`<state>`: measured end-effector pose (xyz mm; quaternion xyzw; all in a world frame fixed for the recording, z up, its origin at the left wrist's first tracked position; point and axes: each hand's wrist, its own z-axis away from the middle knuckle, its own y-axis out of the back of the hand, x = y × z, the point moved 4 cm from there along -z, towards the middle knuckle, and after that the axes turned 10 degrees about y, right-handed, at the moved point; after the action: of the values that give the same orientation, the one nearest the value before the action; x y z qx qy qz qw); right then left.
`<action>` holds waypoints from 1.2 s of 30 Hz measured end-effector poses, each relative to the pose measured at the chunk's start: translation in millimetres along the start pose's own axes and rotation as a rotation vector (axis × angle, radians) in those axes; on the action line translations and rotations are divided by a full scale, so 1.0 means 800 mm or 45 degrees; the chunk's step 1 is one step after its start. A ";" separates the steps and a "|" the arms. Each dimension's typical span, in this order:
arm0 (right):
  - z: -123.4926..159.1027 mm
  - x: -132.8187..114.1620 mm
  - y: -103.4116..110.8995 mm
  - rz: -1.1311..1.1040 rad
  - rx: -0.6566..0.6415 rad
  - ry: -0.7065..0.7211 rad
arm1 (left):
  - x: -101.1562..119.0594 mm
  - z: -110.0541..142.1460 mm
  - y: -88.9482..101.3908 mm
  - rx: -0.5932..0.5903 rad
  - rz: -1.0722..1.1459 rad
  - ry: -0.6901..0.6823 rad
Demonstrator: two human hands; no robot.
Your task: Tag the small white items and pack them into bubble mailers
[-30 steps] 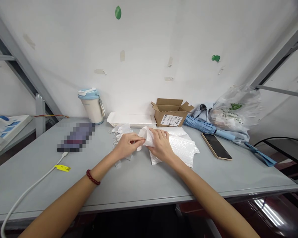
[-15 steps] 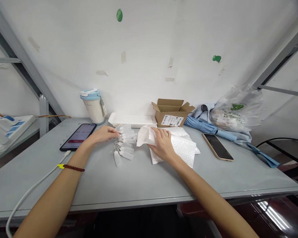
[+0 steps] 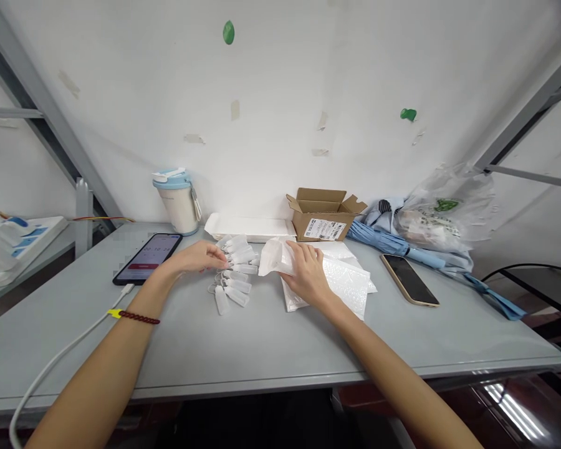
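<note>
My left hand point(image 3: 197, 257) reaches across the grey table point(image 3: 262, 337) to a cluster of several small white pouches with loops point(image 3: 234, 274). Its fingertips pinch at one pouch at the cluster's left edge. My right hand point(image 3: 307, 273) lies over a stack of white bubble mailers point(image 3: 343, 280) and grips one mailer point(image 3: 273, 257), holding its mouth lifted toward the pouches. A red bead bracelet point(image 3: 140, 318) is on my left wrist.
A phone on a white cable point(image 3: 147, 257) lies at the left, a second phone point(image 3: 409, 279) at the right. At the back stand a blue-lidded jug point(image 3: 180, 201), a white tray point(image 3: 250, 226), an open cardboard box point(image 3: 323, 213), a blue umbrella point(image 3: 402, 243) and a plastic bag point(image 3: 449, 206).
My left hand left the mailer, swung left to the pouch cluster and now pinches a pouch there. My right hand has kept hold of the mailer.
</note>
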<state>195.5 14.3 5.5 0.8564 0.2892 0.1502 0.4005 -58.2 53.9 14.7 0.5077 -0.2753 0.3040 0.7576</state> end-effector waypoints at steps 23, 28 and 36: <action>0.000 -0.002 -0.001 0.009 -0.034 -0.007 | 0.046 0.020 -0.030 0.067 0.385 -0.381; 0.001 -0.002 -0.001 -0.034 0.030 0.054 | 0.062 0.029 -0.069 0.144 0.389 -0.391; 0.002 -0.001 -0.002 -0.112 0.094 0.103 | 0.072 0.041 -0.097 0.141 0.489 -0.493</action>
<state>195.1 14.0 3.3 0.8503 0.3477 0.1561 0.3629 34.0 10.3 21.2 0.5356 -0.4889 0.3539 0.5906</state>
